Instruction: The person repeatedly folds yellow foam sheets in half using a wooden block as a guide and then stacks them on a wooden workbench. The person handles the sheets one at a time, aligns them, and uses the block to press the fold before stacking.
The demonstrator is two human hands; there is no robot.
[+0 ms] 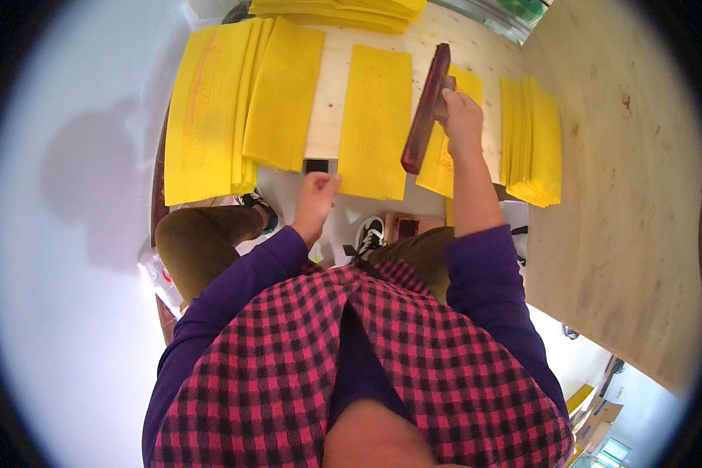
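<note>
In my right hand (463, 123) is a long dark red hand stamp (425, 113), gripped by the handle on its back. It is tilted and held over the gap between two yellow sheets. My left hand (317, 204) has its fingers closed at the near left corner of a flat yellow sheet (374, 117), which appears pinched there. Faint reddish print shows on this sheet. Partly behind the stamp and my right hand lies another yellow sheet (437, 173) with red print near its lower end.
Yellow stacks stand on the pale wooden table (331, 117): a thick printed one (207, 117) at left, a folded one (285, 93) beside it, a fanned one (530, 140) at right and a pile (343, 12) at back. A wooden panel (624, 179) rises at right. Below sits a dark-red-centred box (407, 227).
</note>
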